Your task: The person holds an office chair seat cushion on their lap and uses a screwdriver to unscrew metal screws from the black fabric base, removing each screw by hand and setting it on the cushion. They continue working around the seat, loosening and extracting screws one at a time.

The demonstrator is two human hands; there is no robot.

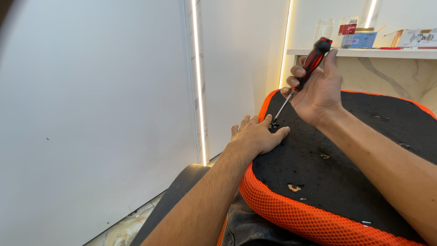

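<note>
Right hand grips a screwdriver on a screw in the seat cushion, left hand flat, steadying; turning needs firm downward pressure.

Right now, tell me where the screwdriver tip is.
In the head view, the screwdriver tip sits on the black seat underside, beside the left hand fingertips; the right hand grips the handle.

Head-worn camera, one view, looking down and forward from close range.

The lens sits just above the person's own forearms, which enter from the bottom edge and stretch away from it. It faces an upturned black and orange seat cushion filling the lower right, tilted slightly. A white wall panel crowds the left half, and a shelf sits farther off at the top right.
</note>
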